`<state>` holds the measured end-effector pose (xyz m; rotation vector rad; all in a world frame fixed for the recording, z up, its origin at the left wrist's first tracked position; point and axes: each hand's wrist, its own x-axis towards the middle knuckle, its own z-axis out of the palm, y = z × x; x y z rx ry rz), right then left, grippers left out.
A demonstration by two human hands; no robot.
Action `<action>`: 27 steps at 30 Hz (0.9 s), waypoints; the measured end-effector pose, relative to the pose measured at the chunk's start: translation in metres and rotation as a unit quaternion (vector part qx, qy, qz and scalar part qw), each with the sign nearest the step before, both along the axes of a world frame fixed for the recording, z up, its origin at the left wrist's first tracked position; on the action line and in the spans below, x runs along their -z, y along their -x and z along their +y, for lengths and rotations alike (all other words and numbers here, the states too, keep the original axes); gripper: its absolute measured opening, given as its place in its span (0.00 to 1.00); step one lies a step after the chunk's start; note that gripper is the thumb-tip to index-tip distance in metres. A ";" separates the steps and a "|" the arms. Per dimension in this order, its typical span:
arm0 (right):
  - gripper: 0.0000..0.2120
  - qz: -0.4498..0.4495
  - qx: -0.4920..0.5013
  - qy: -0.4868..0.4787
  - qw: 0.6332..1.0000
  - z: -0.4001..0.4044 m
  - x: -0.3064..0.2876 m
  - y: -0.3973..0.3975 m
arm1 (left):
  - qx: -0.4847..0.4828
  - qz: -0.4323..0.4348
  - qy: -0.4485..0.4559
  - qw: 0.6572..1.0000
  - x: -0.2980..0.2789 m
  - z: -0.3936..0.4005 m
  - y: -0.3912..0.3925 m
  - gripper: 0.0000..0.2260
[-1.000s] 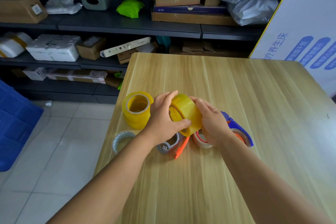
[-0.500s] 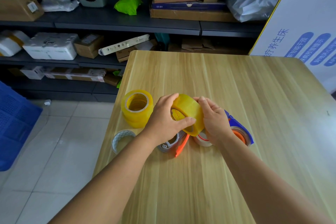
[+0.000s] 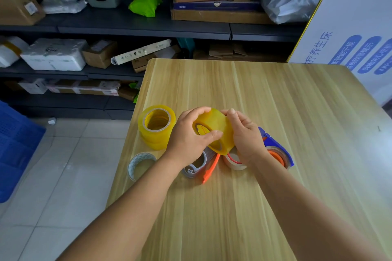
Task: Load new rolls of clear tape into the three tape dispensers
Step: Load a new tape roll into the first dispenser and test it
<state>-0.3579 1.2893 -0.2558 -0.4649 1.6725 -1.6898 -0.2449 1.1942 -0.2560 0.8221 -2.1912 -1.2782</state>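
Both hands clasp one roll [image 3: 214, 131] above the table [image 3: 275, 112]: left hand [image 3: 188, 136] curled round its near face, right hand [image 3: 246, 135] feeling its rim, shifted slightly since a second ago (probably hunting the tape end). Left of the grip sits a roll stack [image 3: 156, 126]; beneath, dispensers [image 3: 198, 165] not yet loaded with new rolls.

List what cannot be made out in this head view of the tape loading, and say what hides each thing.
- Held tape roll: its loose end, covered by left hand and right hand.
- Grey dispenser: mostly under the left wrist.
- Blue dispenser: partly behind the right hand.
- Third dispenser: not identifiable.
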 end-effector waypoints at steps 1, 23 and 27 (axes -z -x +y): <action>0.11 -0.008 -0.008 0.008 1.000 0.000 0.001 0.001 | -0.004 0.004 -0.006 1.000 0.001 -0.001 0.000 0.24; 0.23 -0.044 -0.152 0.003 0.987 0.012 0.000 0.017 | -0.035 0.005 0.119 0.992 -0.013 0.001 -0.006 0.24; 0.16 -0.109 -0.113 0.050 0.986 0.012 -0.004 0.011 | -0.032 -0.009 0.151 0.988 -0.022 0.009 -0.008 0.25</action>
